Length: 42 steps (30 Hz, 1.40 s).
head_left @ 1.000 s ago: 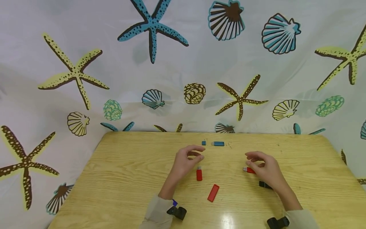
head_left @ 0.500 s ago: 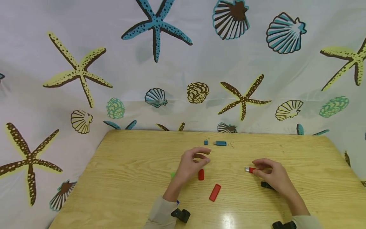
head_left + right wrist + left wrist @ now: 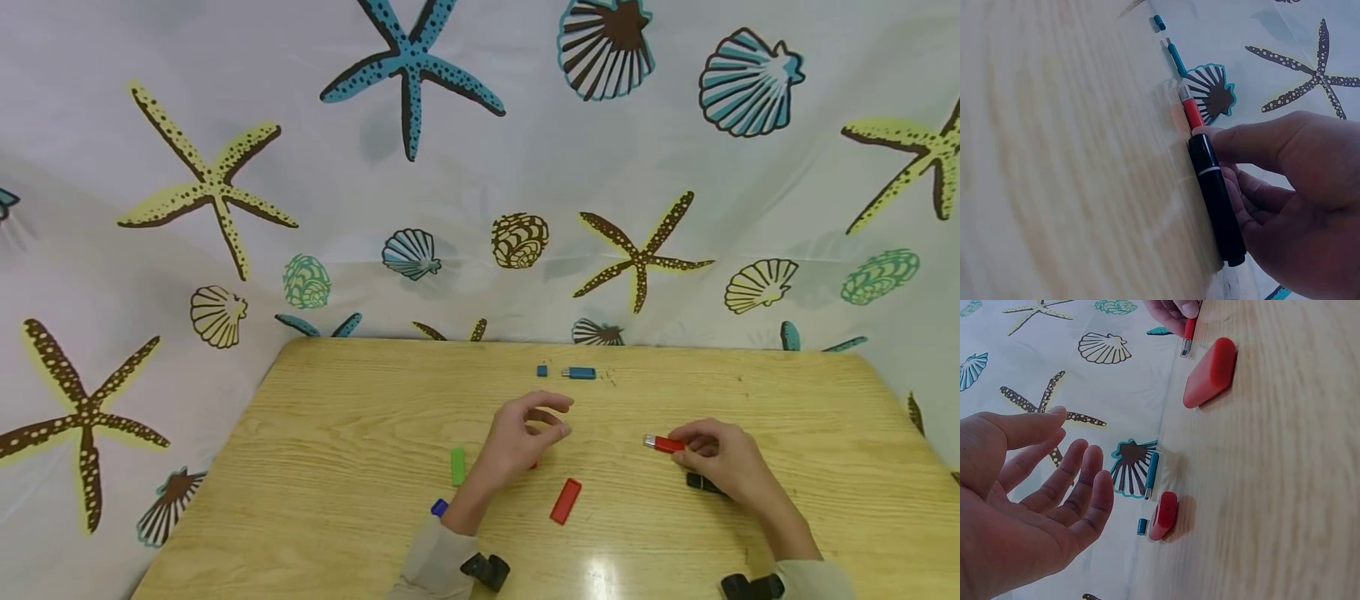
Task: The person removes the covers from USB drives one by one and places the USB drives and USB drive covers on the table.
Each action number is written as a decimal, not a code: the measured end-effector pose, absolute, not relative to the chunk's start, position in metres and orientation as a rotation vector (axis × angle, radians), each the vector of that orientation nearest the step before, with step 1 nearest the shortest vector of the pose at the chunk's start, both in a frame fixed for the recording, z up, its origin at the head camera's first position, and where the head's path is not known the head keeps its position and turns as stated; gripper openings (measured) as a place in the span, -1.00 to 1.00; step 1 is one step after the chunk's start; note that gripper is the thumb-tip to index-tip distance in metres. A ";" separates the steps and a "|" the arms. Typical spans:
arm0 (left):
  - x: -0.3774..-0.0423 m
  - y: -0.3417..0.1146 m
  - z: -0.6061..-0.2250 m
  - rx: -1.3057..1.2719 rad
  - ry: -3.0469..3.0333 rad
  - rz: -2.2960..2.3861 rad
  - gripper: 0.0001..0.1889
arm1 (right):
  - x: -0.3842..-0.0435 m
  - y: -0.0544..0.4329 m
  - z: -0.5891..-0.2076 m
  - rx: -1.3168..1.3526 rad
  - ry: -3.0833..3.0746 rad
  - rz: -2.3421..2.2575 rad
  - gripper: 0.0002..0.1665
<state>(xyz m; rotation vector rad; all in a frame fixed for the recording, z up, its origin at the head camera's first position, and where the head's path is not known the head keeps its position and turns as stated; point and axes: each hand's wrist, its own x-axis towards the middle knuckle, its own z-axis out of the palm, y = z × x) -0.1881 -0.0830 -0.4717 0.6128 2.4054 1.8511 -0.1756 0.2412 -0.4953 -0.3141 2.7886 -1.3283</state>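
Observation:
My right hand pinches a red USB flash drive between thumb and fingers. Its metal plug points left, away from the palm; the right wrist view shows the same drive's plug past the thumb tip. My left hand hovers above the table with fingers loosely bent and nothing between them. Partly hidden beneath it is a second red piece, seen whole in the left wrist view. A red cap-like piece lies on the table between the two hands.
A black flash drive lies just under the right hand. A blue flash drive and its small blue cap rest at the table's far side. Green and dark blue pieces lie left of the left forearm. A patterned cloth hangs behind.
My right hand has closed its thumb and fingers on the red flash drive. The left hand has drifted slightly right, uncovering the green piece and covering most of the red one.

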 end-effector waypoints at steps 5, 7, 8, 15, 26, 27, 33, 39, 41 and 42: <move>-0.187 -0.080 -0.472 0.604 2.437 1.825 -0.70 | -0.177 0.242 -0.494 -0.365 2.792 -1.288 -0.78; -0.186 -0.079 -0.472 0.602 2.446 1.812 -0.71 | -0.177 0.243 -0.495 -0.375 2.786 -1.278 -0.78; -0.185 -0.078 -0.473 0.605 2.448 1.808 -0.71 | -0.177 0.243 -0.495 -0.380 2.783 -1.274 -0.78; -0.183 -0.068 -0.474 0.626 2.416 1.795 -0.72 | -0.177 0.244 -0.489 -0.410 2.748 -1.319 -0.76; -0.176 -0.058 -0.474 0.638 2.383 1.799 -0.73 | -0.169 0.235 -0.468 -0.549 2.729 -1.463 -0.78; -0.175 -0.057 -0.474 0.636 2.377 1.800 -0.73 | -0.169 0.234 -0.467 -0.564 2.732 -1.469 -0.78; -0.170 -0.051 -0.470 0.635 2.350 1.818 -0.72 | -0.165 0.225 -0.457 -0.588 2.747 -1.481 -0.77; -0.165 -0.047 -0.469 0.618 2.322 1.842 -0.72 | -0.161 0.214 -0.451 -0.663 2.767 -1.476 -0.77; -0.164 -0.046 -0.469 0.617 2.312 1.852 -0.72 | -0.160 0.210 -0.449 -0.701 2.772 -1.476 -0.77; -0.164 -0.046 -0.469 0.616 2.308 1.855 -0.72 | -0.160 0.209 -0.448 -0.715 2.770 -1.478 -0.76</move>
